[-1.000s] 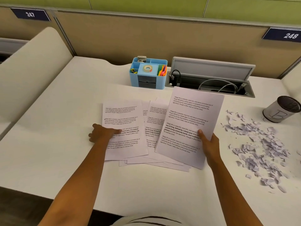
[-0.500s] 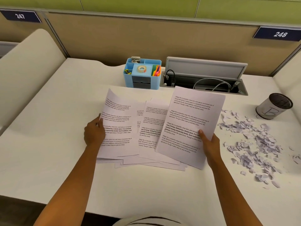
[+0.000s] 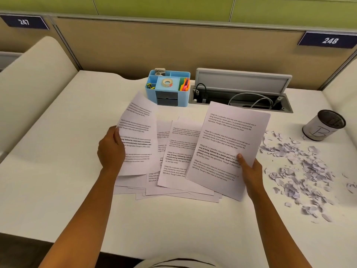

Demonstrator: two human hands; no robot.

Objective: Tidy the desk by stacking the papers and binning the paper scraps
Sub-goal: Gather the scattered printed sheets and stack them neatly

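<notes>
Papers (image 3: 179, 161) are mid-stacking: our left hand (image 3: 111, 149) pinches one lifted sheet (image 3: 138, 136), our right hand (image 3: 251, 171) grips another sheet (image 3: 229, 144), so next we should lay them together.

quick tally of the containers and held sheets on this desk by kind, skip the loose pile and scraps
Blue desk organizer: 1
White cup-shaped bin: 1
Sheet held in left hand: 1
Sheet held in right hand: 1
Total: 4
</notes>
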